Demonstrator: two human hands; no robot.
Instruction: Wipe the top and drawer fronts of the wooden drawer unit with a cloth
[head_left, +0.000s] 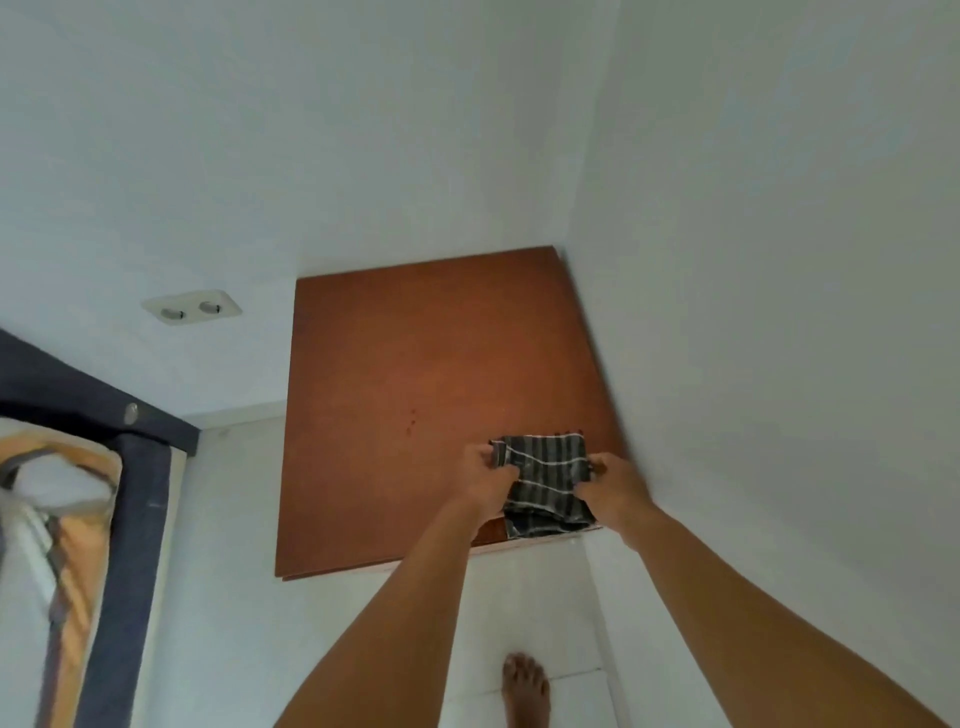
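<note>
The wooden drawer unit (415, 374) stands in the room's corner, and I look down on its reddish-brown top. Its drawer fronts are hidden from this angle. A dark grey cloth with thin white stripes (545, 483) lies folded near the top's front right corner, part of it hanging over the front edge. My left hand (485, 475) grips the cloth's left edge. My right hand (615, 486) grips its right edge. Both forearms reach in from below.
White walls close in behind and to the right of the unit. A double wall socket (192, 307) sits on the back wall at left. A dark bed frame (130, 467) with bedding fills the left edge. My bare foot (525, 686) stands on the white tiled floor.
</note>
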